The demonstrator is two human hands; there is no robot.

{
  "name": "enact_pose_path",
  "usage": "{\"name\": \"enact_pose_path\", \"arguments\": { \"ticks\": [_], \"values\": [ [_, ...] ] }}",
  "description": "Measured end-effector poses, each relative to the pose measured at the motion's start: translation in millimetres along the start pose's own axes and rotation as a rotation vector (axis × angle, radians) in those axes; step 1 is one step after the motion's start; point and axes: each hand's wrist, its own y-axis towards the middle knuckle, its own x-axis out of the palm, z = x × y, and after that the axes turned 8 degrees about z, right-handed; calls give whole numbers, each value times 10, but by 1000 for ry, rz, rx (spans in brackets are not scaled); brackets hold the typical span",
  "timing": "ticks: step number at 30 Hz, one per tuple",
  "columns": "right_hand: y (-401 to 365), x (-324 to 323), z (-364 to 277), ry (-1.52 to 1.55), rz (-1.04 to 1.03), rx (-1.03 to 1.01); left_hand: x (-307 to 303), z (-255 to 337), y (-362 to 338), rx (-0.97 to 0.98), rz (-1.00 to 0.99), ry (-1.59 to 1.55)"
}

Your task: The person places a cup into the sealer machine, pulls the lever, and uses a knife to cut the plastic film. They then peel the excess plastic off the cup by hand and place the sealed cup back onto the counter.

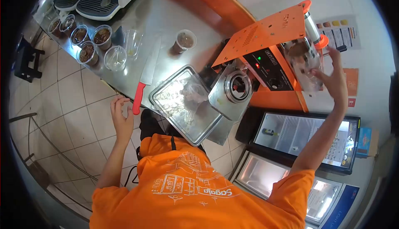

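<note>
the right hand (334, 79) was up at the clear, shiny roll (300, 58) on the side of the orange machine (266, 31), its fingers spread fairly wide with the thumb at the roll's edge; blur hid whether they pressed on it, so i cannot tell. something that slick seemed best handled by its rim, with light, even pressure and the wrist kept straight, so that it sat square and did not crease.

the left hand (122, 118) was loosely curled and held nothing, just beside the red handle (139, 99) of the knife on the tabletop (162, 17). a little more room there would have been safer while attention was on the far side. the filled cup (185, 40) stood upright, apart from the machine's round metal ring (238, 86), and sleeves were best kept off the tray (203, 126).
</note>
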Motion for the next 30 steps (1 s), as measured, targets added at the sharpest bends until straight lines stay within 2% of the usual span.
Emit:
{"name": "enact_pose_path", "arguments": {
  "ticks": [2, 4, 5, 6, 8, 10, 11, 12, 13, 14, 15, 16, 18, 19, 20, 22, 24, 26, 28, 29, 30],
  "values": [
    [65, 186, 157, 33, 26, -82, 124, -48, -81, -69, 53, 6],
    [61, 337, 0, 108, -187, 113, 271, -151, -139, -186, 71, 16],
    [-38, 392, -218, 68, -121, 100, 312, -142, -152, -225, 89, 4],
    [-198, 496, -327, -113, 63, 23, 338, -129, -161, -266, 108, -6],
    [-488, 577, -570, -228, 254, -108, 395, -210, -232, -192, 198, 17],
    [-618, 360, -510, -64, 115, -86, 337, -146, -302, -237, 209, 10],
    [-578, 165, -530, -157, 58, 30, 318, -106, -367, -235, 242, -2],
    [-457, 69, -180, -172, 94, 24, 313, -83, -442, -231, 265, -13],
    [-308, 42, -88, -225, 114, -17, 328, -96, -510, -158, 310, -7],
    [-157, 16, 5, -280, 136, -57, 345, -73, -573, -185, 282, 1],
    [-2, 49, 194, -237, 88, -176, 368, -29, -643, -120, 294, -72],
    [102, 106, 299, -166, 36, -196, 405, 10, -738, -62, 312, -146],
    [161, 199, 295, -62, -181, -104, 508, 46, -1000, -64, 307, -198],
    [170, 243, 369, -75, -218, -121, 541, 52, -1157, 1, 265, -284],
    [167, 257, 478, -125, -256, -3, 583, 65, -1292, 68, 234, -372],
    [38, 414, 411, -188, -308, 75, 637, 124, -1656, 38, 239, -411],
    [-347, 589, 123, -303, 82, -207, 774, 71, -2063, -58, 148, -555],
    [-473, 438, 128, -289, 30, -164, 919, 1, -2398, -133, 182, -546],
    [-486, 179, 50, -106, -89, -63, 990, -17, -2622, -141, 84, -480],
    [-437, 45, -75, -193, -81, 6, 1057, 22, -2619, -52, 109, -463],
    [-350, -5, -153, -234, -53, 43, 1123, 83, -2629, -66, 130, -475]
  ]
}}
